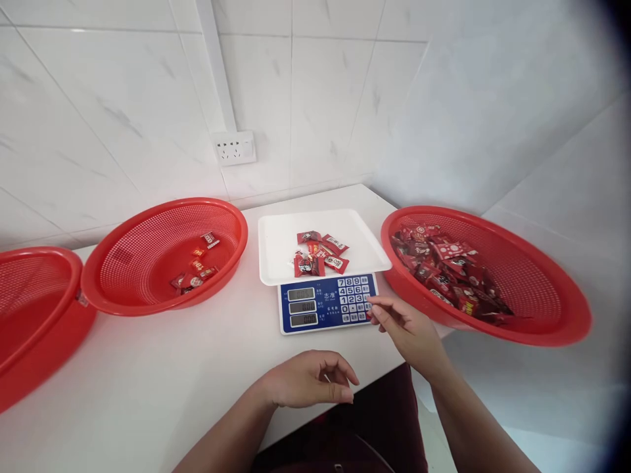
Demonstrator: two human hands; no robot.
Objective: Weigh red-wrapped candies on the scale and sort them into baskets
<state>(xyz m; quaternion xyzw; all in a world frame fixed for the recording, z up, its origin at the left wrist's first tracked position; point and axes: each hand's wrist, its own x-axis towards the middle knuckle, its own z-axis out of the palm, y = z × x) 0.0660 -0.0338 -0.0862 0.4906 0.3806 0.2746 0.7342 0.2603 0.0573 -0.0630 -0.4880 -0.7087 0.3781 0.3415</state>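
Observation:
A digital scale (pixel 325 322) with a blue keypad stands on the white table, topped by a white tray (pixel 276 243). Several small red-wrapped snack packets (pixel 309 265) lie loosely on that tray. My right hand (pixel 407 332) is at the keypad's right edge, index finger and thumb near the keys and slightly apart, with nothing visible in it. Whether a fingertip touches a key, I cannot tell. A small red spot shows beside those fingertips. In front of the scale, my left hand (pixel 313 380) hovers near the table edge, fingers loosely curved away from the thumb, holding nothing.
To the right, a red plastic basket (pixel 566 322) holds a heap of snack packets. Left of the scale, another red basket (pixel 123 263) has several packets in it. A third red basket (pixel 39 355) is cut off at the left. A wall socket (pixel 235 149) is behind.

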